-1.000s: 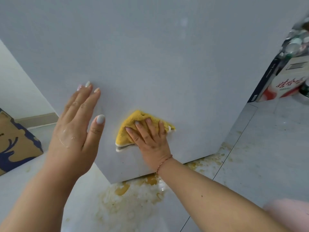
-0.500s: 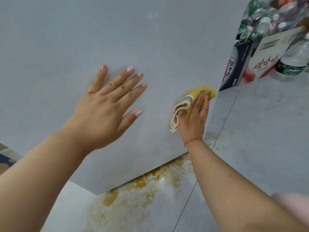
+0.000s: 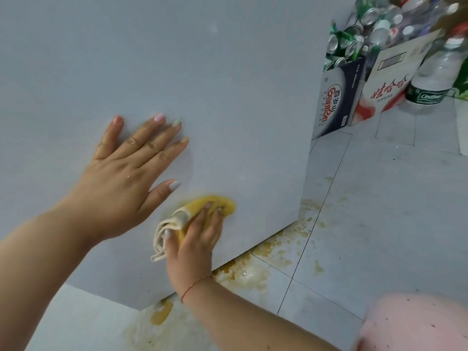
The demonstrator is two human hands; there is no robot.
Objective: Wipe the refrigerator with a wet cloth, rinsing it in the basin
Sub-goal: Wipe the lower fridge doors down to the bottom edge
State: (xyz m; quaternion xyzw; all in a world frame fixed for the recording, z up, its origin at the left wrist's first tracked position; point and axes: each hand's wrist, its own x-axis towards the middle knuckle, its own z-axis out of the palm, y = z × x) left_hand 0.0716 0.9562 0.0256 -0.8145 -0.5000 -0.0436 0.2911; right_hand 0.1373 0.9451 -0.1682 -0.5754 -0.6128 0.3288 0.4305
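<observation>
The pale grey side of the refrigerator (image 3: 228,84) fills most of the view. My right hand (image 3: 195,241) presses a folded cloth (image 3: 174,219), stained yellow with a white edge, flat against the lower part of that panel. My left hand (image 3: 126,173) lies flat on the panel, up and to the left of the cloth, fingers spread and holding nothing. No basin is in view.
Yellow-brown spill stains (image 3: 253,272) spread over the grey floor tiles along the refrigerator's bottom edge. At the upper right stand cardboard boxes (image 3: 336,97) piled with empty cans and bottles, and a plastic bottle (image 3: 435,77). A pink garment (image 3: 415,323) shows at the bottom right.
My right hand has slid the cloth from near the panel's right edge down and to the left. My left hand stays flat on the panel.
</observation>
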